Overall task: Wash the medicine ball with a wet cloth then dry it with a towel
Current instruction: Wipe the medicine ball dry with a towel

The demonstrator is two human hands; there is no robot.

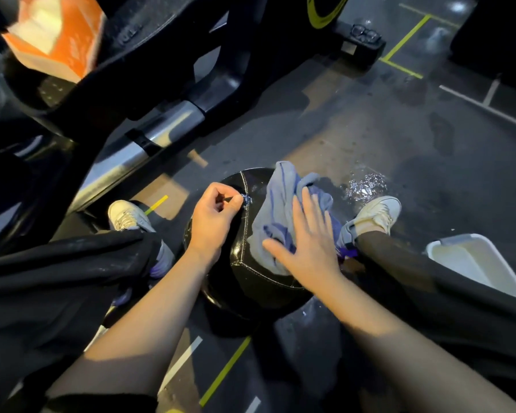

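A black medicine ball (245, 281) with pale seams sits on the dark floor between my two feet. A blue-grey wet cloth (277, 210) is draped over its top right. My right hand (307, 242) lies flat on the cloth with fingers spread, pressing it against the ball. My left hand (215, 216) rests on the ball's upper left, fingers curled, pinching something small and dark at a seam where a little foam shows.
A white basin (477, 263) stands at the right beside my leg. A wet puddle (367, 186) glistens past my right shoe. A black exercise machine frame with a silver bar (149, 138) fills the upper left. Glasses (365, 33) lie on its base.
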